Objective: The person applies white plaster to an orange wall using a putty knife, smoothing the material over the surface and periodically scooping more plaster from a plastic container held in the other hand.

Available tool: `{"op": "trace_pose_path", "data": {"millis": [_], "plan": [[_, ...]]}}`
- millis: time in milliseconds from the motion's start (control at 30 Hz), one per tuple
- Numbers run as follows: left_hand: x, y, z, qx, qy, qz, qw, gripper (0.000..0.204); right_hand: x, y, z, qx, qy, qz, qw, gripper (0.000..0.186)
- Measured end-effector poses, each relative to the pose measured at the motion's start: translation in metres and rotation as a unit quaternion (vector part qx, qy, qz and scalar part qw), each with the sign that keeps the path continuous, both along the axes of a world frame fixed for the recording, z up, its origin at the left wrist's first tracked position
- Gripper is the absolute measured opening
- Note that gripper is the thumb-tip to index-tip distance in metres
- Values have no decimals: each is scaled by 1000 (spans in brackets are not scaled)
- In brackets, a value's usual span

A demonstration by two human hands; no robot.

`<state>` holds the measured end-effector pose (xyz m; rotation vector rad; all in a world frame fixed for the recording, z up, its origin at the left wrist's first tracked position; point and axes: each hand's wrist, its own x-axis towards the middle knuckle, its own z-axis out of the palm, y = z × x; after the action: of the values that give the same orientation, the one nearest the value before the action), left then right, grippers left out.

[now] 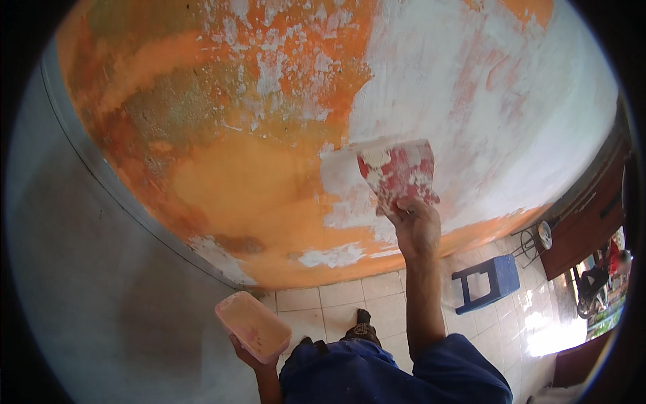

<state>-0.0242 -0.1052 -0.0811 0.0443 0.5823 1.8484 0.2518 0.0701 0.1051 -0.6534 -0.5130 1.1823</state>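
Observation:
In my right hand (418, 229) is a wide red putty knife (398, 172), smeared with white filler. Its broad edge lies at or very near the wall (249, 175), where white filler borders bare orange paint; I cannot tell if it touches. White filler (484, 114) spreads over the wall to the right, with reddish patches showing through. On the left the orange paint is worn, with flaking spots higher up. My left hand (252, 355) grips a pinkish rectangular tub (254, 325) from beneath, low on the left. Pale residue coats its inside.
A blue plastic stool (488, 283) lies on its side on the tiled floor (346, 294) at right. Beyond it are a metal stand (528, 246), a brown door (584, 225) and a person (616, 262) by a motorcycle (592, 289). A grey wall (101, 269) meets the orange one at left.

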Motion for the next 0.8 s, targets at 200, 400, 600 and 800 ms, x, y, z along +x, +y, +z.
{"op": "trace_pose_path", "data": {"millis": [200, 400, 600, 800], "plan": [[3, -1, 7, 1, 25, 5, 1000, 51, 8, -17, -114, -106, 46, 20, 993, 15], [-7, -1, -4, -8, -14, 1, 1000, 51, 38, 60, -173, 17, -107, 105, 989, 12], [0, 5, -9, -10, -48, 11, 999, 52, 32, 83, -32, -105, -21, 40, 993, 18], [19, 13, -14, 12, -22, -10, 1000, 53, 33, 3, -3, -47, -25, 37, 998, 18]]}}
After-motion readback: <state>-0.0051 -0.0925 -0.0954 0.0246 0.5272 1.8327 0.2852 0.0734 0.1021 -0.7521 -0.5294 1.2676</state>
